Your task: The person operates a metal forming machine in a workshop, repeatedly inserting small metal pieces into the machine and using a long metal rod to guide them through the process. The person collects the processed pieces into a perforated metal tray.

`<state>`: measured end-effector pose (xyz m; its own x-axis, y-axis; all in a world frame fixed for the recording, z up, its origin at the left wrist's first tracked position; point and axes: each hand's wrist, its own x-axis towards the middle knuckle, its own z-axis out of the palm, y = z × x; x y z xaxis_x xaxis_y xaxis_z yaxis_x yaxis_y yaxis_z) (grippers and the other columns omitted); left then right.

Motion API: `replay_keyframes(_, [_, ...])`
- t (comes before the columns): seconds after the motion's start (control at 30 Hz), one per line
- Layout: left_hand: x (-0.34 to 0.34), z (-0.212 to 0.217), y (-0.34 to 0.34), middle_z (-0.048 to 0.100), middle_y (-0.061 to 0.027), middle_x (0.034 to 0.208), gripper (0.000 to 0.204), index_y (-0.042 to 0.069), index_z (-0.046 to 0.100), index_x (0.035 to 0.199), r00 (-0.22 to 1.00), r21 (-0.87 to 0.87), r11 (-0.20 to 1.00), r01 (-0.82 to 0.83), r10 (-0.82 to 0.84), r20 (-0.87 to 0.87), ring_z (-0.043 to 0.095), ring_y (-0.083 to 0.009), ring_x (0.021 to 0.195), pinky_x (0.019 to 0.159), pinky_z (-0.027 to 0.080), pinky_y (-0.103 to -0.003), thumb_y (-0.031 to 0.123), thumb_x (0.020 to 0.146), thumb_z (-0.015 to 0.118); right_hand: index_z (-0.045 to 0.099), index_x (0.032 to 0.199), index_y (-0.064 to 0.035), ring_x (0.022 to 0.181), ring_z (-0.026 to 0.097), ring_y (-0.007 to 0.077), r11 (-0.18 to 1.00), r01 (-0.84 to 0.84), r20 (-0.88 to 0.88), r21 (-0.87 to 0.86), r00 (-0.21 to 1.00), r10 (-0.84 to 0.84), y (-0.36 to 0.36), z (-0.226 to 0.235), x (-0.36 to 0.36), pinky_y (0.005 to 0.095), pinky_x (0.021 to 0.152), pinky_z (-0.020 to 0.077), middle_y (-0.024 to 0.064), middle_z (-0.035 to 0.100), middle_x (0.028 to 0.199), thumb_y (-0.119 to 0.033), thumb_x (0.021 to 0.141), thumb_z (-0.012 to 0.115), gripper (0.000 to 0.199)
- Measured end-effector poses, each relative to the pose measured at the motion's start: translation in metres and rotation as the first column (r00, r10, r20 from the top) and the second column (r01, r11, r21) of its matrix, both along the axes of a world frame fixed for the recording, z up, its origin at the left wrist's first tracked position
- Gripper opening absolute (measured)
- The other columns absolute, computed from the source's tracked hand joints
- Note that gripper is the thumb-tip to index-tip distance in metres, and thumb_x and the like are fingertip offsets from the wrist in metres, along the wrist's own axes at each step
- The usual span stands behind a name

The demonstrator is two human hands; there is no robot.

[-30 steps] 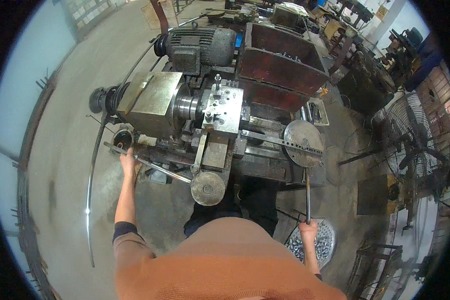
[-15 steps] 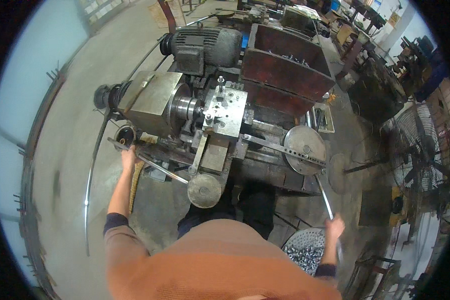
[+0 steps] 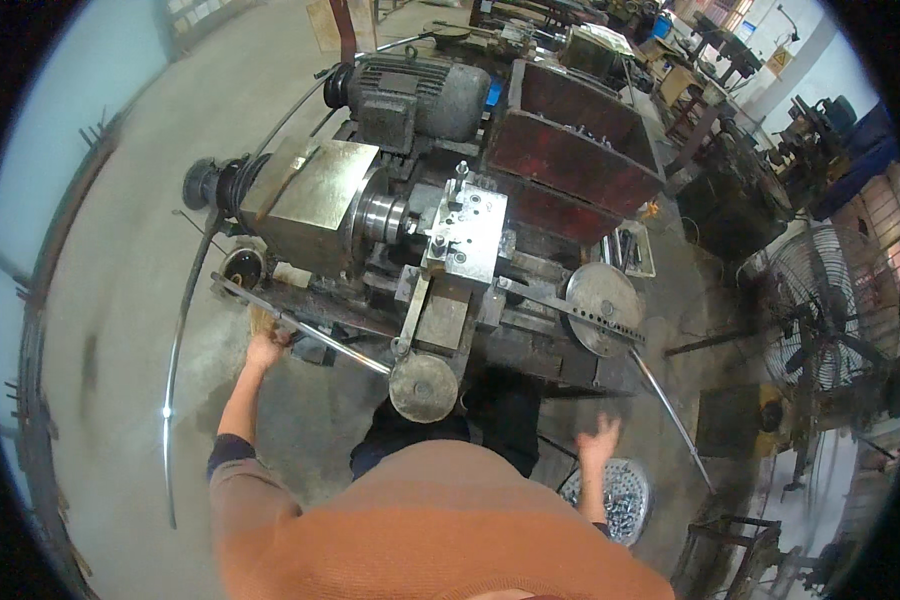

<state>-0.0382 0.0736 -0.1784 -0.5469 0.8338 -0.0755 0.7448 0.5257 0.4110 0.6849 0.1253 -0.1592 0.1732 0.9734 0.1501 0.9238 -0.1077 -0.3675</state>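
I stand at a small metal lathe (image 3: 450,230) with a grey headstock and a round handwheel (image 3: 423,388) at its front. My left hand (image 3: 265,350) is closed round a long steel lever bar (image 3: 345,348) that slants along the machine's left front. My right hand (image 3: 598,440) hangs open with its fingers spread, low on the right. It is apart from a second thin steel lever rod (image 3: 670,415), which slopes down from a round perforated disc (image 3: 602,295).
A grey motor (image 3: 410,95) and a dark red parts bin (image 3: 570,150) sit behind the lathe. A white basket of small metal parts (image 3: 620,500) lies on the floor by my right hand. A standing fan (image 3: 830,300) is at right, and a long curved metal strip (image 3: 175,350) at left.
My right hand held the right lever rod and swung it outward and down; now it has let go and is open. My left hand stays on the left bar.
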Motion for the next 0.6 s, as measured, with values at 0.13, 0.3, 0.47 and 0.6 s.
replay_keyframes(0.13, [0.037, 0.017, 0.018, 0.064, -0.0190, 0.086, 0.042, 0.007, 0.059, 0.099, 0.953, -0.323, 0.924, 0.204, -0.263, -0.152, 0.062, -0.0341, 0.082, 0.071, 0.048, -0.045, 0.045, 0.082, 0.053, 0.062, 0.108, -0.0024, 0.103, 0.055, 0.0339, 0.978, -0.091, -0.228, -0.186, 0.973, 0.048, -0.026, -0.036, -0.022, 0.0370, 0.091, 0.0427, 0.0230, 0.056, 0.114, -0.020, 0.057, 0.062, 0.053])
replay_keyframes(0.3, [0.091, -0.057, 0.021, 0.063, -0.0178, 0.085, 0.038, 0.005, 0.060, 0.088, 0.924, -0.109, 0.918, -0.382, 0.379, -0.042, 0.061, -0.0360, 0.079, 0.070, 0.048, -0.047, 0.043, 0.081, 0.056, 0.066, 0.096, -0.0005, 0.083, 0.064, 0.0268, 0.936, -0.080, -0.414, -0.344, 0.907, -0.075, -0.008, 0.008, -0.067, 0.0327, 0.076, 0.0489, 0.0168, 0.066, 0.088, -0.017, 0.058, 0.061, 0.042])
replay_keyframes(0.47, [0.072, -0.069, 0.013, 0.063, -0.0181, 0.085, 0.035, 0.006, 0.056, 0.090, 0.991, -0.147, 0.989, -0.003, -0.018, -0.136, 0.061, -0.0366, 0.077, 0.070, 0.048, -0.047, 0.040, 0.084, 0.050, 0.066, 0.095, -0.0011, 0.080, 0.065, 0.0257, 0.928, -0.211, -0.378, -0.307, 0.922, 0.085, 0.015, 0.047, -0.088, 0.0314, 0.074, 0.0494, 0.0168, 0.066, 0.084, -0.015, 0.058, 0.061, 0.040])
replay_keyframes(0.6, [0.040, -0.029, 0.015, 0.065, -0.0174, 0.089, 0.031, 0.008, 0.057, 0.096, 0.965, -0.377, 0.907, 0.185, -0.240, -0.105, 0.062, -0.0346, 0.085, 0.073, 0.049, -0.045, 0.035, 0.081, 0.054, 0.067, 0.093, -0.0019, 0.081, 0.066, 0.0262, 0.932, -0.350, -0.383, -0.092, 0.877, 0.291, 0.052, 0.087, -0.091, 0.0325, 0.073, 0.0502, 0.0171, 0.066, 0.086, -0.010, 0.060, 0.060, 0.034])
